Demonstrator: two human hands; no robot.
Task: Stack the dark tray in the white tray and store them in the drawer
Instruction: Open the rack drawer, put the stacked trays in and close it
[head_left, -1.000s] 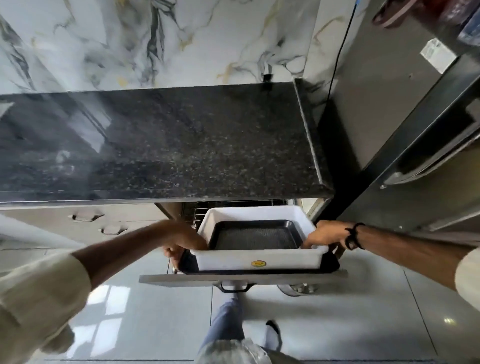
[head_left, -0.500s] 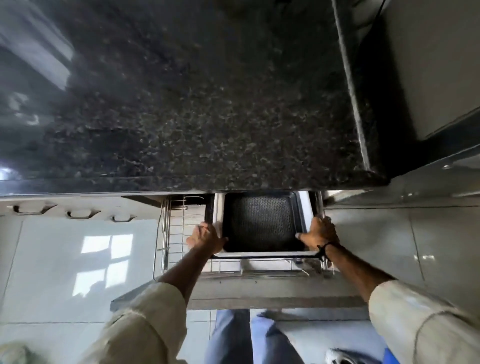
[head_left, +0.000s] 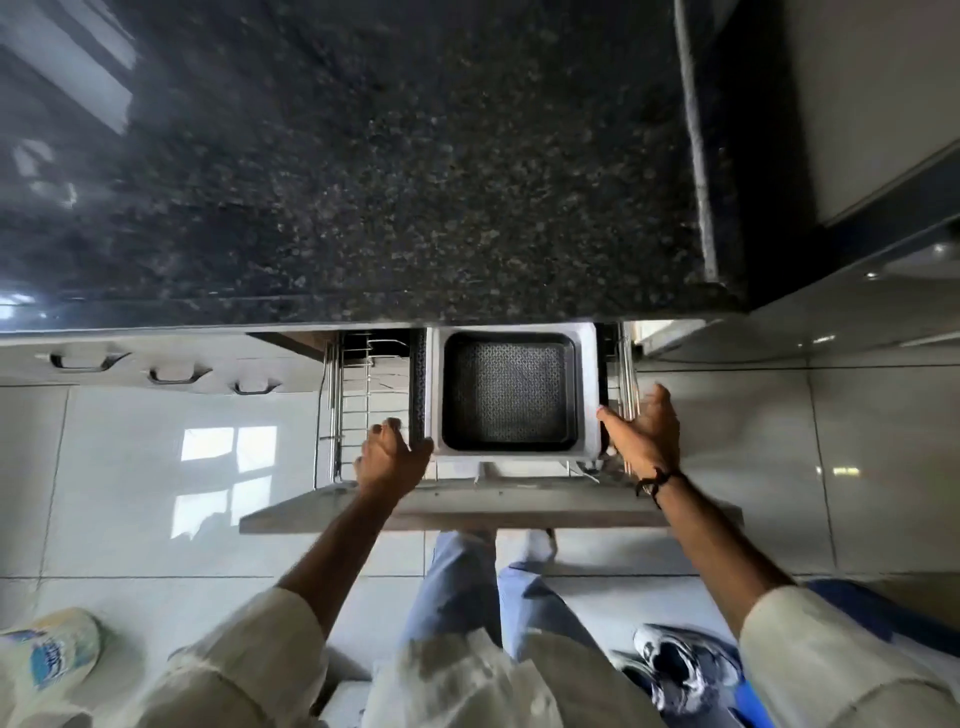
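The white tray lies in the wire basket of the open drawer, and the dark tray with a patterned floor sits nested inside it. A dark edge shows beside the white tray on the left and right, under it. My left hand is at the tray's near left corner, fingers loosely curled, thumb by the dark edge. My right hand is off the near right corner, fingers spread, holding nothing.
The black granite counter overhangs the back of the drawer. Chrome basket wires stand left of the trays. Closed drawers with handles are to the left. A grey appliance side stands at the right, and my legs and a shoe are below.
The stacked trays went down from above the drawer front into the basket. Both hands have since come off the tray's sides, the right one opening outward.
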